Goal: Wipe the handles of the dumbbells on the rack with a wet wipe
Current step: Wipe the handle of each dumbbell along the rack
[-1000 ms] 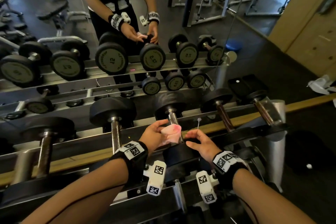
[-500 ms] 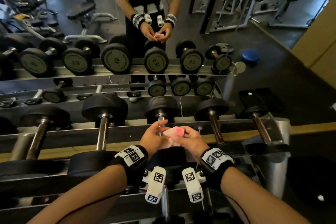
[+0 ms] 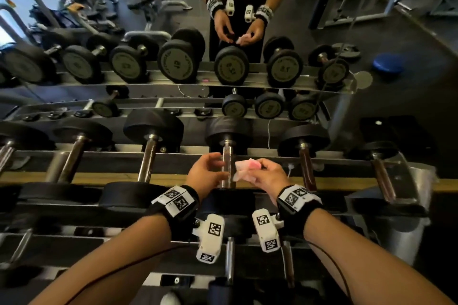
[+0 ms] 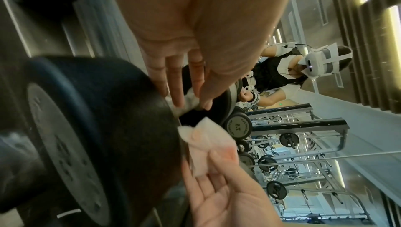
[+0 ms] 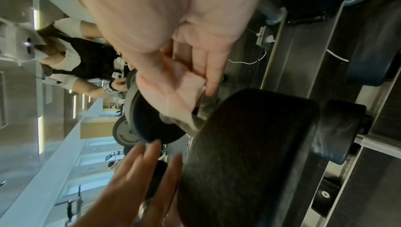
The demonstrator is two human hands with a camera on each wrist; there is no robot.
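Head view shows a steel rack (image 3: 104,160) of round black rubber-headed dumbbells with a mirror behind it that repeats the row and the person. The right hand (image 3: 266,174) pinches a crumpled wet wipe (image 3: 244,167), white with a pink patch, between thumb and curled fingers (image 3: 257,164), holding it just beside the right flank of a bright, cylindrical metal handle (image 3: 228,166); whether wipe and handle touch cannot be told. That handle belongs to the middle dumbbell (image 3: 229,132), which lies across the rack's rails. The left hand (image 3: 207,174) sits on the handle's other side, its fingers loosely bent and holding nothing. In the left wrist view the soft, creased wipe (image 4: 201,146) is held against the dumbbell's matte black near head (image 4: 104,128), while the left fingers (image 4: 173,83) extend nearly straight.
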